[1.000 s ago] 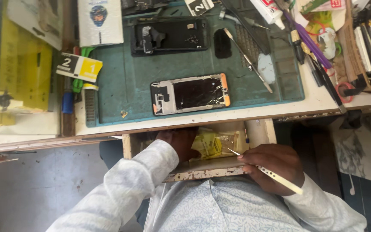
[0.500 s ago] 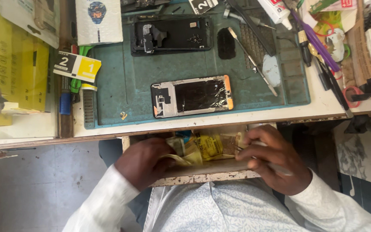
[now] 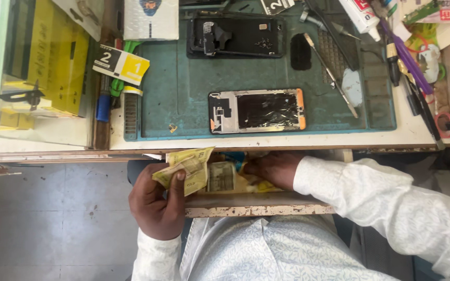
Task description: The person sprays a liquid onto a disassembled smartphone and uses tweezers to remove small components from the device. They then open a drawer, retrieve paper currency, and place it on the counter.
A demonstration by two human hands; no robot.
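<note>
My left hand [image 3: 157,205] holds a few folded yellowish banknotes [image 3: 186,166] at the left edge of an open wooden drawer [image 3: 256,211] under the workbench. More banknotes [image 3: 221,177] lie inside the drawer. My right hand [image 3: 272,169] reaches into the drawer from the right, fingers resting on the notes there; I cannot tell whether it grips anything. On the green work mat [image 3: 183,104] above lies an opened phone frame with a cracked dark panel [image 3: 259,110], and a black phone back shell [image 3: 235,36] lies farther away.
Metal tweezers [image 3: 332,75], a small black oval piece [image 3: 300,52], pens and tools [image 3: 407,62] sit at the bench's right. A numbered yellow-and-white card [image 3: 121,65] and a yellow box [image 3: 53,62] lie at the left. Grey floor tiles [image 3: 53,224] show below.
My left hand came out of the drawer to its left edge, holding banknotes. My right hand no longer shows the thin white stick and now reaches deeper into the drawer.
</note>
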